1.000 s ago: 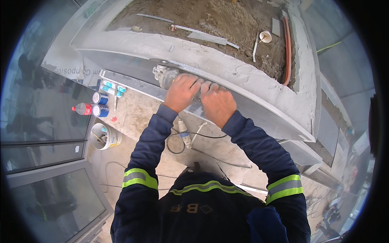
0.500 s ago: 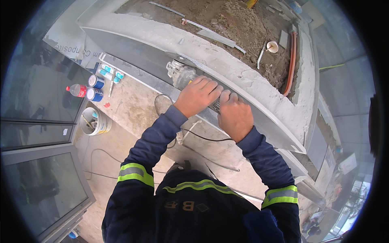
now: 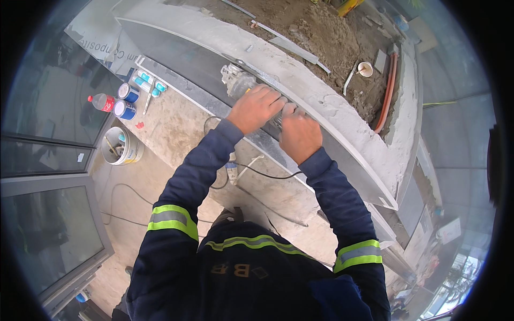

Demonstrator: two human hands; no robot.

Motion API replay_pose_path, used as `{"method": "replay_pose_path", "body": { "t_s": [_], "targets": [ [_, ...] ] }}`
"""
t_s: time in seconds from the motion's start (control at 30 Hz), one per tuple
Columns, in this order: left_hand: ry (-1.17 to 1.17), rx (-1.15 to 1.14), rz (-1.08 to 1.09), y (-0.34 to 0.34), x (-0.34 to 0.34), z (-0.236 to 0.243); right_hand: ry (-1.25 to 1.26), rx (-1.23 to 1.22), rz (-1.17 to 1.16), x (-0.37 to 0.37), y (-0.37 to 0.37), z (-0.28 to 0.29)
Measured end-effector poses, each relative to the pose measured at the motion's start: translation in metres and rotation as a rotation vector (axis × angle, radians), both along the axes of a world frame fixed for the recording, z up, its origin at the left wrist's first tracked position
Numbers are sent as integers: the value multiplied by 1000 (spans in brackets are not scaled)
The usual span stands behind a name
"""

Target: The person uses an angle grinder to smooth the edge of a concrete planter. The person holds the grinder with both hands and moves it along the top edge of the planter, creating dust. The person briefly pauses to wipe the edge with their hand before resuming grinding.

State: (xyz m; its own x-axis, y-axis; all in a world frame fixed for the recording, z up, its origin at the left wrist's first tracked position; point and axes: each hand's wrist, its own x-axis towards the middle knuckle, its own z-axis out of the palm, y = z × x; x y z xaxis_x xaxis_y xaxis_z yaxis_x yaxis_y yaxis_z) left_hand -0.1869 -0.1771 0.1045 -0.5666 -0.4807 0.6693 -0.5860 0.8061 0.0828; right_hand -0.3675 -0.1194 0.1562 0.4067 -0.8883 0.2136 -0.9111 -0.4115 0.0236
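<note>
Both my hands grip an angle grinder (image 3: 239, 80) with a grey, dust-covered head. My left hand (image 3: 257, 108) is closed over the front of its body, behind the head. Closed around its rear part, my right hand (image 3: 301, 132) sits to the right and a little nearer. The grinder's disc shows only as a thin edge beyond the head, at the top edge of an upright grey panel (image 3: 176, 47). Whether the disc touches the panel cannot be made out. My fingers hide most of the grinder's body.
Behind the panel runs a white mortar ledge (image 3: 369, 128) beside a bed of soil (image 3: 321, 32). On the left stand a bucket (image 3: 131, 147) with tools, two blue-and-white cans (image 3: 125, 110), a red-labelled bottle (image 3: 100, 101) and several tubes (image 3: 147, 83). A black cable (image 3: 270, 176) hangs below my hands.
My hands and the grinder have moved a little left along the panel's top edge. The whole view has shifted slightly. Both hands keep their grip.
</note>
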Motion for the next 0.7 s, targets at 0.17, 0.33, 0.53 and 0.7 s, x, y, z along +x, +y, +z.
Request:
{"method": "replay_pose_path", "body": {
  "t_s": [0.17, 0.33, 0.53, 0.7],
  "targets": [
    [91, -9, 155, 24, -18, -13, 63, 18, -2, 4, 3, 6],
    [184, -13, 142, 38, -34, -5, 36, 9, 44, -5, 15, 13],
    [226, -68, 81, 47, -44, 9, -10, 3, -8, -16, 33, 19],
    [267, -46, 52, 43, -40, 7, -7, 32, -6, -14, 29, 18]
  ]
}}
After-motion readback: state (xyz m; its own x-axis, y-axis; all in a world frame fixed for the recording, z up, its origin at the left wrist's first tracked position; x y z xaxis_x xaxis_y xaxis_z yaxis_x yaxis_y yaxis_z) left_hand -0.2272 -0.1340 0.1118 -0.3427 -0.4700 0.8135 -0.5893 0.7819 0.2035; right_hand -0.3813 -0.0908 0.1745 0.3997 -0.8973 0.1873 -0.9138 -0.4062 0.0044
